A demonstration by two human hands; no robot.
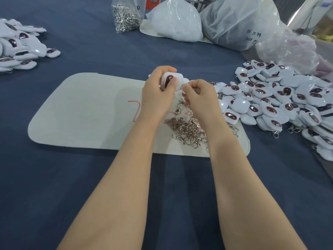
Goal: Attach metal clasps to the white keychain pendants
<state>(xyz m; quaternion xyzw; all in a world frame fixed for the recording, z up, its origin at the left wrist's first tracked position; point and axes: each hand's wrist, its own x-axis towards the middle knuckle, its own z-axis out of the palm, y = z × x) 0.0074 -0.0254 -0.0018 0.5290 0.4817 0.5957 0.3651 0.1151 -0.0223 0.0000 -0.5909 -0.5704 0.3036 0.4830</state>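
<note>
Centre frame: left hand (156,93) grips glossy white dark-oval pendant (171,80); right hand (200,95) pinches silver metal clasp (183,91) at its right edge.

Assembly workshop: heaped pendants (281,98), bagged clasps (126,17)

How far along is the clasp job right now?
Done: several pendants in the right pile already show clasps. In hand: the left hand grips one pendant while the right hand pinches what looks like a clasp at its edge. Left: a heap of loose clasps on the white mat, a bag of clasps, and the left pile, whose clasps I cannot make out.
</note>
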